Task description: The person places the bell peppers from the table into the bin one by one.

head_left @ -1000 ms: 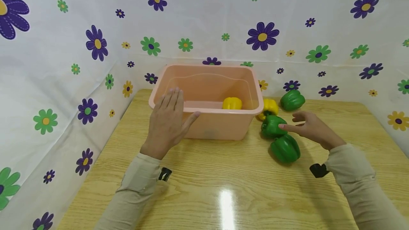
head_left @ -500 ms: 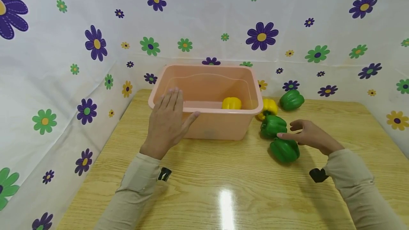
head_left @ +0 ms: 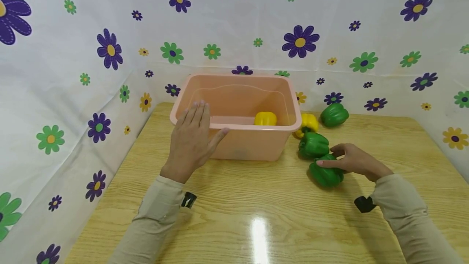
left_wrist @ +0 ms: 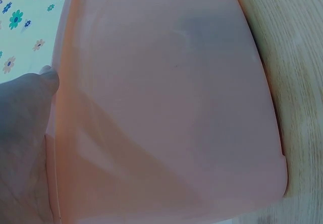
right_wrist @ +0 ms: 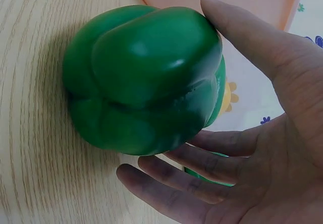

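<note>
My left hand (head_left: pixel 190 141) rests on the near rim of a pink plastic bin (head_left: pixel 253 144), its fingers straight and reaching over the edge. In the left wrist view the thumb (left_wrist: pixel 30 98) lies at the rim beside the bin's wall (left_wrist: pixel 166 103). My right hand (head_left: pixel 357 160) is around the nearest green bell pepper (head_left: pixel 326 176), which sits on the table. In the right wrist view the thumb is at one side of this pepper (right_wrist: pixel 151 77) and the spread fingers are at the other, not closed round it. Some fingertips are hidden in the head view.
Another green bell pepper (head_left: pixel 314 145) sits just behind, beside a yellow bell pepper (head_left: pixel 309 123) near the bin's right side. A further green bell pepper (head_left: pixel 334 115) stands at the back. Inside the bin lies a yellow bell pepper (head_left: pixel 265 118). Flowered cloth (head_left: pixel 227 23) borders the wooden table (head_left: pixel 227 207).
My right hand has come down and nearer, from beside the middle green bell pepper to around the nearest one. The left hand and the bin have stayed where they were.
</note>
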`<state>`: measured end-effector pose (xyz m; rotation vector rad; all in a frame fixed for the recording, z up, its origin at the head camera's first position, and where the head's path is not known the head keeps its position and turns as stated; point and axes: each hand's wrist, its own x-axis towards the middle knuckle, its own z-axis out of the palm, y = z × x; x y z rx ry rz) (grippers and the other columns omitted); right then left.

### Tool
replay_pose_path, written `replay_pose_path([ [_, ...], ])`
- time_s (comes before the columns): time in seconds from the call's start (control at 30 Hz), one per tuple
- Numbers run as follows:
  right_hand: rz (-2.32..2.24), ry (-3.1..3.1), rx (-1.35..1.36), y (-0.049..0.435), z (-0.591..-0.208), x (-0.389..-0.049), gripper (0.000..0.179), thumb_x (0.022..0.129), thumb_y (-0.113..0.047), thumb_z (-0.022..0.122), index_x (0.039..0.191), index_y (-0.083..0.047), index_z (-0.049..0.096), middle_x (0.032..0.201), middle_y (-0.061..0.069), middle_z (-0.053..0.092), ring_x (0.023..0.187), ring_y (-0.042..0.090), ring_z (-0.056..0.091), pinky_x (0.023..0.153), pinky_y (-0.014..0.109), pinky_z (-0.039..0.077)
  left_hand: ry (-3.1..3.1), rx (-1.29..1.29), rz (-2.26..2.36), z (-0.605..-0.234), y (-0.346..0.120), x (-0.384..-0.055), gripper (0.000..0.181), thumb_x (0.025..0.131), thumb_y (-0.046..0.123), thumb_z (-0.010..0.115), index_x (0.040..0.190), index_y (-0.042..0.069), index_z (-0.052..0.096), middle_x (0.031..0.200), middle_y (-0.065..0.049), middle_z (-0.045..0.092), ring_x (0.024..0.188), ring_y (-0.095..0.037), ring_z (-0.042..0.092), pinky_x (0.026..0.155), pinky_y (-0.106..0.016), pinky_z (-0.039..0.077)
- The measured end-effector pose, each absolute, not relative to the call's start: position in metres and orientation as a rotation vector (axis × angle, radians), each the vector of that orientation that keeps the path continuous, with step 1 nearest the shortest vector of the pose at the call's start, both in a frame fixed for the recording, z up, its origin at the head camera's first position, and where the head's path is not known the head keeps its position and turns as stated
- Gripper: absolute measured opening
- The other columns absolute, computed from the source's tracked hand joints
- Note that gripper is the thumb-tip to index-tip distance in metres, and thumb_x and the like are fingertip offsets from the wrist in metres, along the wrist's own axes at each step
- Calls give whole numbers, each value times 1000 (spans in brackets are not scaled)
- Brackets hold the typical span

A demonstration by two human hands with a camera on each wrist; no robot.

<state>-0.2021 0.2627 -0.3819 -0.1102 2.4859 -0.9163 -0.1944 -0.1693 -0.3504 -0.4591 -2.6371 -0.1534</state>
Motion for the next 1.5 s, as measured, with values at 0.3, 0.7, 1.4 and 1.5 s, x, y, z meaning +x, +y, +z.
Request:
replay_pose_path([
  [0.3,-909,2457,-133,262,-381,-198,102,90,-55,72,148,18,30,144,39,40,127,46,50,96,51,54,-2646,-455,-163,-349,-168,-194,89,100,63,46,153,-8,35,159,-24,35,149,-36,29,124,-47,19],
  [0.7,-923,2430,-164,264,-383,-196,101,89,-51,75,147,19,29,141,36,44,121,39,54,93,48,56,-2654,-461,-153,-348,-167,-194,89,101,63,45,153,-8,34,159,-24,35,149,-37,30,124,-46,18],
  [1.4,-963,2386,-178,267,-388,-199,95,89,-45,77,147,17,34,131,28,52,112,31,58,89,42,58,-2650,-451,-148,-348,-166,-195,89,100,63,45,153,-8,35,158,-24,36,149,-37,30,124,-47,20],
  [1.5,-974,2377,-173,267,-388,-199,95,89,-44,78,146,17,34,131,29,51,111,31,58,87,41,59,-2643,-449,-151,-348,-167,-195,90,100,64,45,153,-8,35,158,-24,36,149,-37,30,124,-47,20],
])
